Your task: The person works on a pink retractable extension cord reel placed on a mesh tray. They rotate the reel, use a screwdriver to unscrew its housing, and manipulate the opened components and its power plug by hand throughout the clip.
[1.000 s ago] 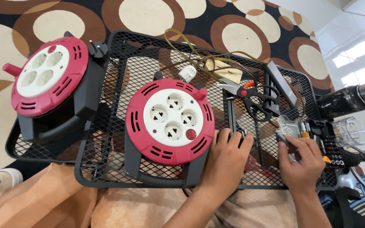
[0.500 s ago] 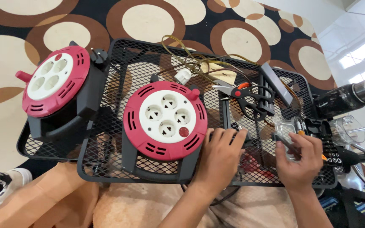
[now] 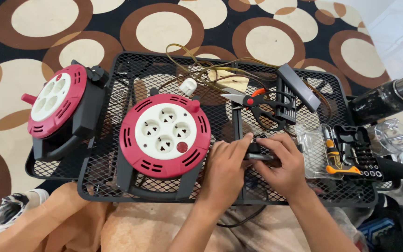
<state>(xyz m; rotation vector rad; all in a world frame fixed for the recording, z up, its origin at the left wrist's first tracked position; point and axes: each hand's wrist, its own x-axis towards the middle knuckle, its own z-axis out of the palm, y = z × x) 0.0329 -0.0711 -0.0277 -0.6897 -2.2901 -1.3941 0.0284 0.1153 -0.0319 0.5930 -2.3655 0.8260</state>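
Two red cable reels [image 3: 165, 135] beside left hand [image 3: 225, 170].

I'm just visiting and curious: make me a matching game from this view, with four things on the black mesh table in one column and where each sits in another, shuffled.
Things:
1. red cable reel
2. scissors
3. screwdriver bit set
4. second red reel

Places:
A. at the table's far left edge
B. right of the hands, in an open case
C. just left of the left hand
D. beyond the hands, toward the carpet

Pairs: 1-C, 2-D, 3-B, 4-A
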